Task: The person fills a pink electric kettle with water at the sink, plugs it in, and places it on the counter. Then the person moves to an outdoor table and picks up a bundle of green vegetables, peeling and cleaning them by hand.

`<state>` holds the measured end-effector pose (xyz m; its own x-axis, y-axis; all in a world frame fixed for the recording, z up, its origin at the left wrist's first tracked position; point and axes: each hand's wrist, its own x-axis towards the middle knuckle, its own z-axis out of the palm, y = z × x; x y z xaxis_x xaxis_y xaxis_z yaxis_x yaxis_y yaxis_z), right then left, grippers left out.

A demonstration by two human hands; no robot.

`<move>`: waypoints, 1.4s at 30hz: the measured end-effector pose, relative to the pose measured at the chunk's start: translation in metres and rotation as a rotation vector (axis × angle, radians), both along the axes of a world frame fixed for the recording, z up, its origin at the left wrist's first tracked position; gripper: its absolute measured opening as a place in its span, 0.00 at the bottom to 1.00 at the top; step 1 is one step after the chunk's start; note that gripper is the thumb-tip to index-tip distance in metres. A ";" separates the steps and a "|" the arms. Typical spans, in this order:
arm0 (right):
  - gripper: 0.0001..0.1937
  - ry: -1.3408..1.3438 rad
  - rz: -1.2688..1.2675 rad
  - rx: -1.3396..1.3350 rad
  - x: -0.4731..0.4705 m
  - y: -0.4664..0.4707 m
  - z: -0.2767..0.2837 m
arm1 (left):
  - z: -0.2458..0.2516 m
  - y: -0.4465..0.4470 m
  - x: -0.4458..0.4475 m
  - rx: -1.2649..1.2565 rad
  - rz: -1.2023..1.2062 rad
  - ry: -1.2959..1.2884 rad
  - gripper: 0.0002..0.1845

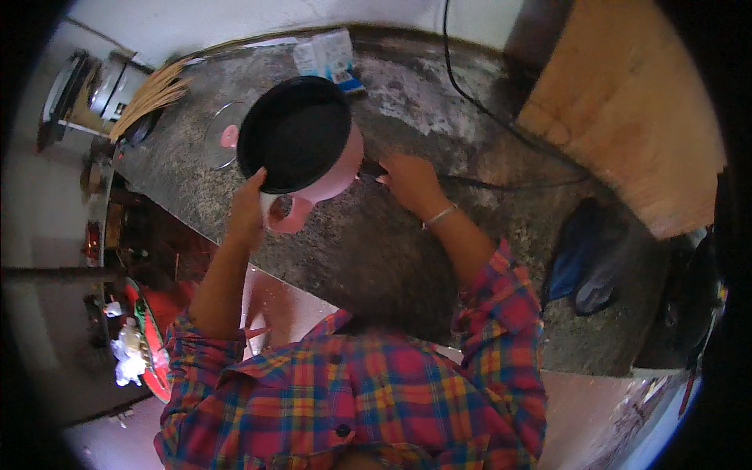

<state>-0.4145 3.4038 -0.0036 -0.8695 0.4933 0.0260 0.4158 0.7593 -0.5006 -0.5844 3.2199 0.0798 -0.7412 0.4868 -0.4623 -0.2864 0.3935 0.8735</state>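
Observation:
A pink electric cooking pot (332,176) with a black inside is tilted, its opening facing me. My left hand (248,205) grips it at the white and pink handle (291,218), the thumb up on the black rim. To the right of the pot, my right hand (409,179) pinches the dark end of a black power cord (499,187) close to the pot's side wall. Whether that end touches the pot, I cannot tell. A clear lid (217,150) with a pink knob lies on the worn grey counter (341,252), just left of the pot.
Behind the pot lies a white and blue printed packet (329,59). A straw broom (150,97) is at the far left. On the right, a wooden board (623,111) stands near dark blue cloth (578,264). The black cord loops up towards the wall.

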 end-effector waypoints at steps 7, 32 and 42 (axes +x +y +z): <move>0.15 0.333 0.020 0.079 0.014 -0.021 0.029 | -0.023 -0.028 0.010 0.166 -0.031 0.075 0.30; 0.26 0.383 -0.374 -0.550 0.041 -0.156 0.088 | -0.088 -0.103 0.102 0.254 -0.203 0.111 0.35; 0.25 0.375 -0.331 -0.621 0.051 -0.139 0.091 | -0.080 -0.097 0.087 0.184 -0.431 0.034 0.38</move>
